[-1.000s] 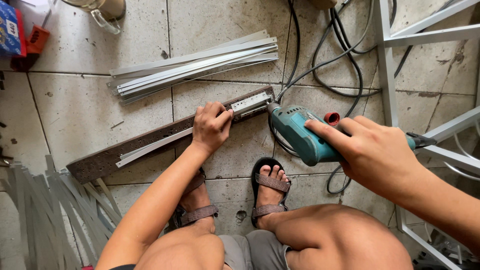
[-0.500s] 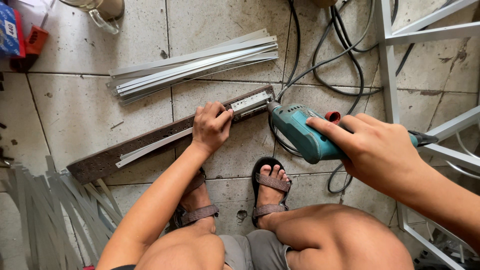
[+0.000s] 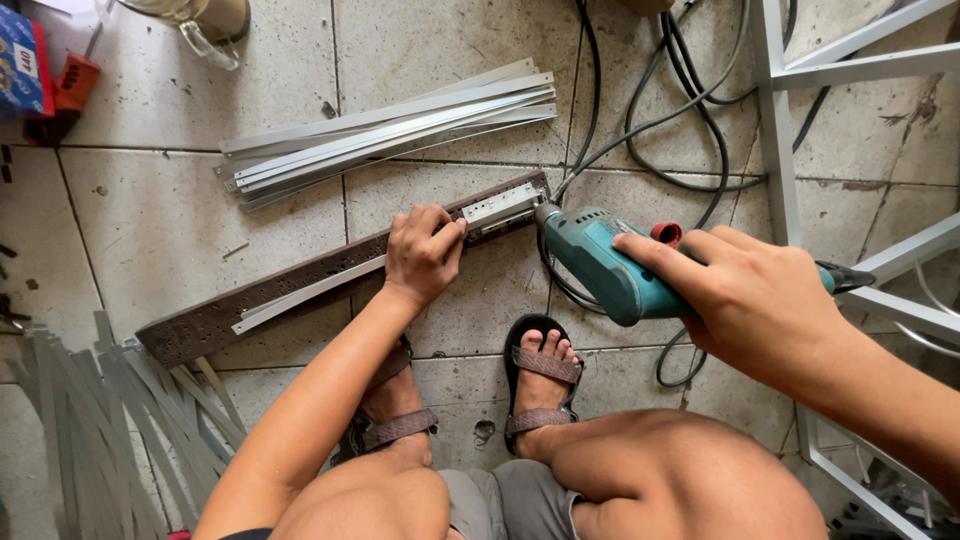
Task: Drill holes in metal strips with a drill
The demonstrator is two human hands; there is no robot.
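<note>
My left hand (image 3: pixel 422 252) presses a thin metal strip (image 3: pixel 310 292) down onto a long dark wooden board (image 3: pixel 210 322) lying on the tiled floor. The strip's far end (image 3: pixel 498 203) shows pale at the board's right end. My right hand (image 3: pixel 745 290) grips a teal electric drill (image 3: pixel 598 262), held level with its nose close to that right end of the strip. My two sandalled feet (image 3: pixel 540 380) rest just below the board.
A bundle of grey metal strips (image 3: pixel 390 125) lies beyond the board. More strips (image 3: pixel 90 420) fan out at the lower left. Black cables (image 3: pixel 670 110) loop at the upper right beside a white metal frame (image 3: pixel 790 150). A jug (image 3: pixel 205 22) and boxes (image 3: pixel 40 70) sit at the top left.
The drill and my right hand have shifted slightly, with the nose staying near the strip's right end. My left hand keeps pressing the strip on the board.
</note>
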